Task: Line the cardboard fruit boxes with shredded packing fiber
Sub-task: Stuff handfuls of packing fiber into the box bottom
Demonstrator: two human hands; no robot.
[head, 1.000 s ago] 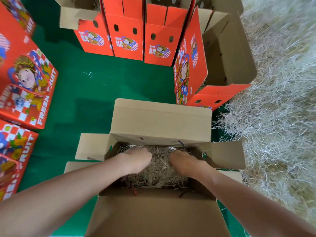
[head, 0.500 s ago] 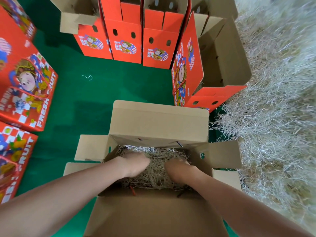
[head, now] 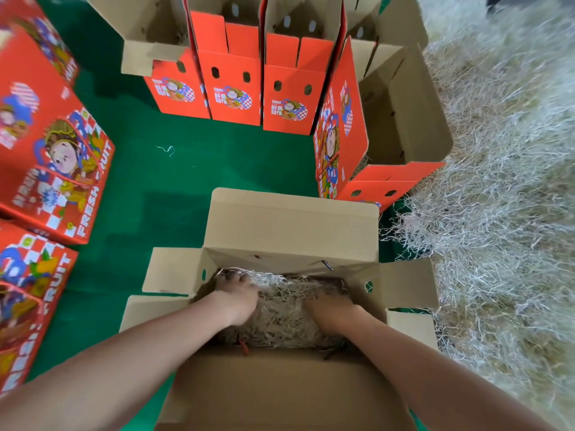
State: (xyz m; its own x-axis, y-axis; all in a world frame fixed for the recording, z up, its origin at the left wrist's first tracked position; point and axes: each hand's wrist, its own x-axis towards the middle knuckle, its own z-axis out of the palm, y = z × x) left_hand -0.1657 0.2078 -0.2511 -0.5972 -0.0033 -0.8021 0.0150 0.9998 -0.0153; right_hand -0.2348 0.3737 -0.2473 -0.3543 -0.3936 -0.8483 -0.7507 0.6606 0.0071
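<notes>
An open cardboard fruit box [head: 292, 225] stands in front of me on the green mat, all its flaps folded out. A layer of pale shredded fiber [head: 281, 309] covers its bottom. My left hand [head: 238, 295] presses the fiber down, with the fingers reaching into the far left corner. On the right side of the box, my right hand [head: 329, 309] pushes into the fiber, its fingertips partly buried in the strands. Neither hand lifts any fiber.
A big loose pile of shredded fiber [head: 497, 219] fills the right side. Red printed fruit boxes [head: 233, 88] stand open in a row at the back. One open box [head: 404, 119] leans by the pile, and closed red boxes [head: 53, 169] are stacked at left.
My left hand has slid leftward and farther into the box's far left corner. My right hand has stayed on the right side, pushing a little deeper into the fiber.
</notes>
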